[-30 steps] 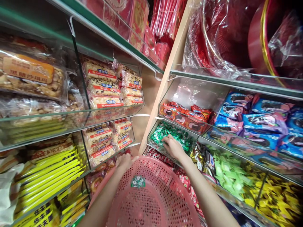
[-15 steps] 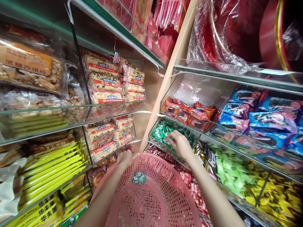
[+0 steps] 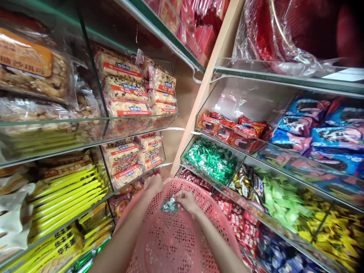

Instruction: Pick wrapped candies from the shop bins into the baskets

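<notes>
A pink perforated plastic basket [image 3: 170, 242] fills the lower middle of the view. My left hand [image 3: 153, 184] is closed over its far left rim. Inside the basket, a small heap of green-wrapped candies [image 3: 168, 206] lies against the far wall. My right hand [image 3: 186, 200] reaches in just right of that heap, fingers pinched at a green-wrapped candy [image 3: 173, 198] at the heap's upper edge. Beyond the basket, a clear shelf bin holds many more green-wrapped candies [image 3: 212, 159].
Glass-fronted shelves surround the basket. Packaged cereal bars [image 3: 125, 89] and yellow packets [image 3: 68, 193] sit left. Right are red packets [image 3: 241, 129], blue cookie packs [image 3: 335, 136], light-green candies [image 3: 281, 197] and yellow candies [image 3: 338, 231]. A wooden post [image 3: 196, 102] stands at the corner.
My right hand has moved from the green candy bin down and left into the basket. The green heap there looks slightly larger. My left hand stays on the rim; the view has shifted slightly.
</notes>
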Tool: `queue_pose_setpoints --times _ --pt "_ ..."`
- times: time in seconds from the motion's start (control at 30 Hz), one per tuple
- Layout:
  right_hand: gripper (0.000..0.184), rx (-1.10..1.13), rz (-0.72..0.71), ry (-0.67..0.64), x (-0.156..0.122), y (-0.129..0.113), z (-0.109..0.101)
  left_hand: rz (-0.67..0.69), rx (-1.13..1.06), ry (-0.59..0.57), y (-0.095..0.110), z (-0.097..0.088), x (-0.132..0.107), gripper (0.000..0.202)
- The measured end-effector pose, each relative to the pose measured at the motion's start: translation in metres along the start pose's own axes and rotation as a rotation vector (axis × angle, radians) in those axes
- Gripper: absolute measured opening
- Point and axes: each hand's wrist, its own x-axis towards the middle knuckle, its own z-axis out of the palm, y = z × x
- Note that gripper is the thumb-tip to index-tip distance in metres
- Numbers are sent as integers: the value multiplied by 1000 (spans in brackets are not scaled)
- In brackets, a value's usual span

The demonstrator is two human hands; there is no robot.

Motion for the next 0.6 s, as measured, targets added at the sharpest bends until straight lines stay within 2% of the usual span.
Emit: queue_pose_setpoints --times 0.13,0.23,0.33,0.47,0.6 --pt "14 -5 95 36 3 26 -10 1 6 -10 0 -2 -1 69" --pt "11 -23 141 30 5 37 -14 -1 0 -16 -3 0 0 71" --pt "8 -75 157 21 6 43 -10 -4 -1 -17 -4 1 0 72" --pt "7 -220 130 62 5 42 -2 -6 -3 -19 -4 -1 -1 72" --pt "13 -427 30 196 -5 25 -1 8 -8 -9 -4 0 -1 72"
